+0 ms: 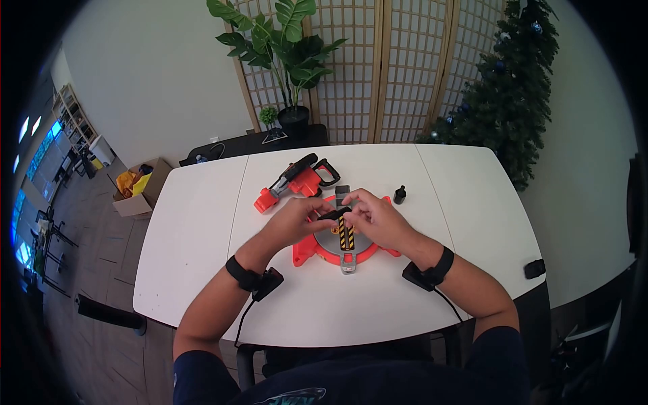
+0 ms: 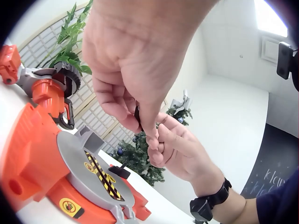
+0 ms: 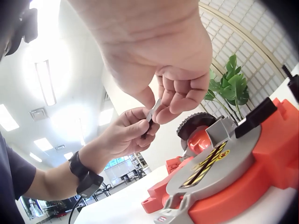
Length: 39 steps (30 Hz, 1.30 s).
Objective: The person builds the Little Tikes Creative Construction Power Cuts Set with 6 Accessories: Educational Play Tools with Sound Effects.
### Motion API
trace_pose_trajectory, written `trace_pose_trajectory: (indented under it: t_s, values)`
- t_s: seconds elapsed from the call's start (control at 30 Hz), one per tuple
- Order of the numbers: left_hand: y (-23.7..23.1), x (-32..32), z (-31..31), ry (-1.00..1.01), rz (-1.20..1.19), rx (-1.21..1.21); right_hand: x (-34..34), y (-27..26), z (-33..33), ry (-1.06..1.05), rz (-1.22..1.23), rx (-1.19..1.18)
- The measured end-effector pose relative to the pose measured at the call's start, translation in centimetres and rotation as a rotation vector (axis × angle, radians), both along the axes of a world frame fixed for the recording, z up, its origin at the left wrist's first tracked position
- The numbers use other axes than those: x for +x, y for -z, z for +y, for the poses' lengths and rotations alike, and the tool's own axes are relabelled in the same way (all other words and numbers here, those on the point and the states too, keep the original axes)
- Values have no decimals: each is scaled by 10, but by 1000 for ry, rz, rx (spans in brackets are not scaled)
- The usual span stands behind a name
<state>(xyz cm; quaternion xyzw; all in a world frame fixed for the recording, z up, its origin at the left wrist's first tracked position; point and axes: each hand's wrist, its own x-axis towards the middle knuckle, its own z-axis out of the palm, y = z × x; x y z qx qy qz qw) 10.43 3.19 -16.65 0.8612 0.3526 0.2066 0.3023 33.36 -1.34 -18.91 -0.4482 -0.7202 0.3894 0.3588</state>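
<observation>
Above the round base of a toy miter saw (image 1: 322, 241), both hands meet at one small piece. My left hand (image 1: 293, 221) pinches its black part (image 3: 148, 125) between thumb and fingers. The thumb and fingers of my right hand (image 1: 381, 219) pinch its light grey flat end (image 3: 154, 109). Fingers hide much of the piece, so I cannot tell its kind. The base has orange sides, a grey turntable (image 2: 77, 161) and a yellow-and-black striped strip (image 2: 103, 176). A black bar-shaped part (image 3: 256, 117) stands at the turntable's edge.
Behind the base, to the left, lies the orange saw head (image 1: 304, 181) with a black guard and handle. A small black threaded knob (image 1: 399, 196) stands on the white table (image 1: 196, 270) at right. Near the right edge sits a black object (image 1: 534, 268).
</observation>
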Motion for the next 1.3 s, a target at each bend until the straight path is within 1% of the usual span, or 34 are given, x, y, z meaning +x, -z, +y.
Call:
trace_pose_trajectory:
  t_s: [0.07, 0.1, 0.17, 0.27, 0.37, 0.5, 0.57, 0.6, 0.67, 0.7, 0.77, 0.8, 0.87, 0.9, 0.97, 1.0, 1.07, 1.1, 1.17, 1.3]
  values:
    - [5, 0, 5, 25, -78, -8, 2, 7, 5, -5, 118, 43]
    - [5, 0, 4, 25, -78, -8, 2, 7, 5, -5, 118, 43]
    - [7, 1, 4, -18, -106, -128, 3, 7, 6, 32, 90, 51]
    - [7, 2, 2, 0, -136, -141, 4, 4, 5, 32, 74, 22]
    - [6, 3, 2, 37, -132, -84, 4, 7, 7, -1, 93, 21]
    - [7, -1, 10, 21, -86, -65, 8, 9, 11, -40, 118, 52]
    - [10, -6, 15, -91, -22, -167, 16, 13, 14, -98, 155, 47]
    - [13, -10, 18, -90, -22, -166, 21, 12, 16, -97, 155, 48]
    - [22, -18, 26, -147, -60, -144, 29, 11, 19, -96, 71, 40]
    - [28, -23, 32, -147, -60, -144, 32, 10, 20, -96, 71, 40]
    - [35, -30, 43, -141, 7, -33, 39, 7, 23, -50, 12, 6]
    - [32, -30, 42, -141, 7, -33, 41, 7, 23, -50, 12, 6]
    - [23, -30, 37, -224, 53, -187, 45, 9, 25, 5, -116, 100]
    - [24, -32, 39, -224, 53, -187, 48, 11, 27, 4, -116, 100]
    - [29, -36, 44, -252, 86, -242, 53, 17, 32, 26, -265, 166]
    - [29, -35, 45, -252, 86, -244, 57, 20, 34, 25, -264, 165]
    - [30, -35, 47, -267, 132, -208, 61, 31, 37, 76, -382, 286]
    - [31, -37, 48, -268, 132, -207, 61, 32, 36, 76, -381, 286]
    - [32, -37, 50, -241, 190, -190, 60, 31, 35, 88, -539, 231]
    - [35, -36, 53, -220, 189, -180, 61, 39, 34, 105, -546, 183]
